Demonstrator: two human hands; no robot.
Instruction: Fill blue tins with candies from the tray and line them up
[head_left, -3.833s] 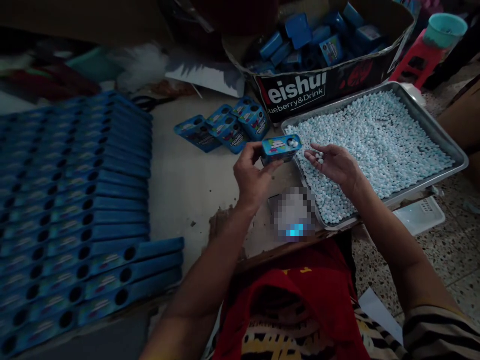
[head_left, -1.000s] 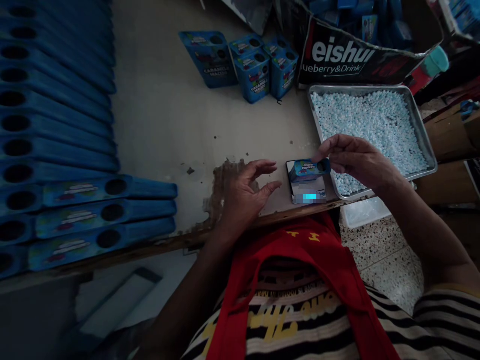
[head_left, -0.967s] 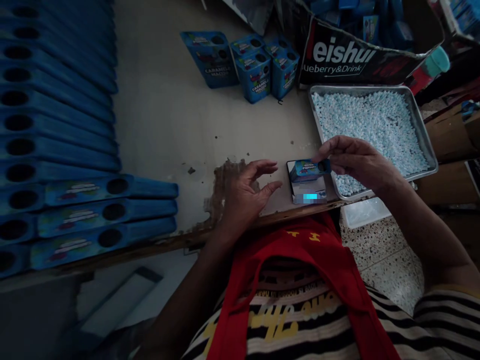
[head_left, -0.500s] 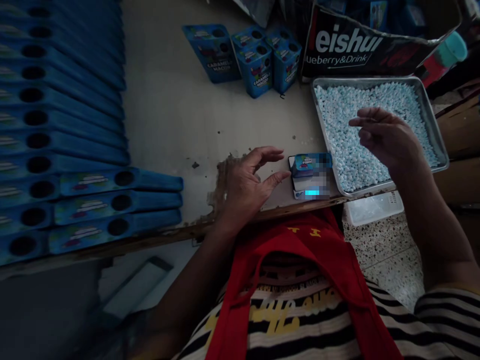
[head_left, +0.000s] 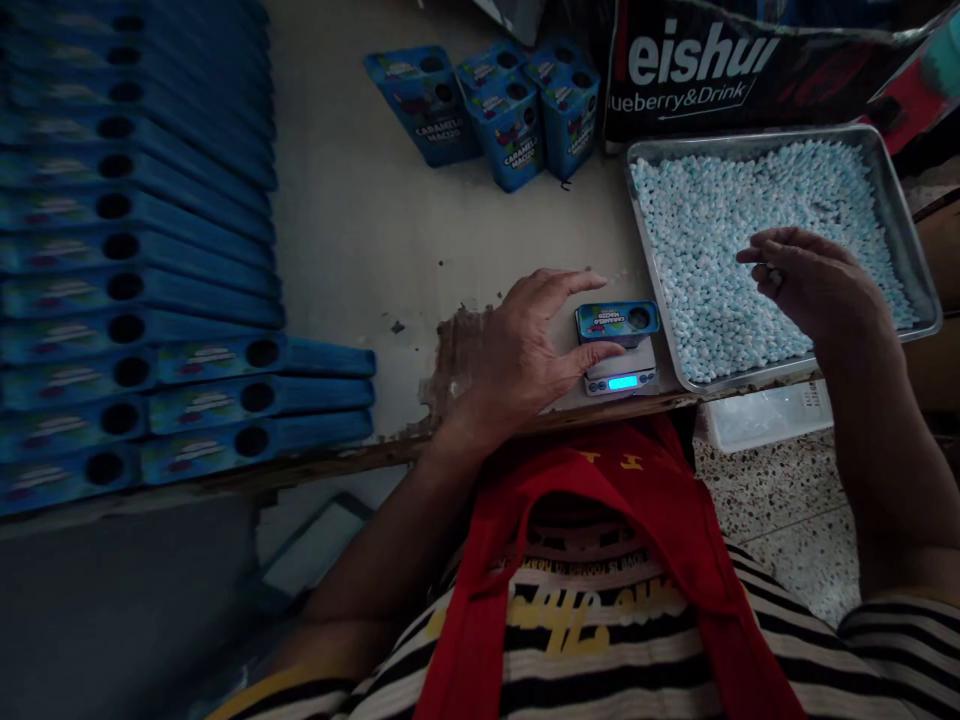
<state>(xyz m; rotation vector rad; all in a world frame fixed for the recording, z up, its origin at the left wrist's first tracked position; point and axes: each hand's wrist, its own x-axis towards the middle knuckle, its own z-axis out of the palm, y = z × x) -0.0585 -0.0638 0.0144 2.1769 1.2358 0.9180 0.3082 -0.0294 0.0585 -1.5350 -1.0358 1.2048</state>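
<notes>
A small blue carton (head_left: 616, 320) lies on a digital scale (head_left: 598, 368) with a lit blue display, at the table's front edge. My left hand (head_left: 529, 345) is open at its left side, with the thumb in front of the carton and the fingers stretched behind it. I cannot tell whether the thumb touches it. Over a metal tray (head_left: 930, 300) of small pale blue and white candies (head_left: 705, 270), my right hand (head_left: 829, 285) has its fingers drawn together in a pinch. What lies between those fingertips is too small to make out.
Several blue cartons (head_left: 517, 130) stand at the back of the table. Rows of similar blue cartons (head_left: 210, 370) are stacked on the left. Behind the tray is a black printed box (head_left: 690, 65). A clear plastic container (head_left: 769, 418) sits below the table edge.
My left hand has moved right, and its thumb and fingers now reach around the carton. My right hand has shifted right over the tray, its fingers drawn closer together. The view has shifted slightly.
</notes>
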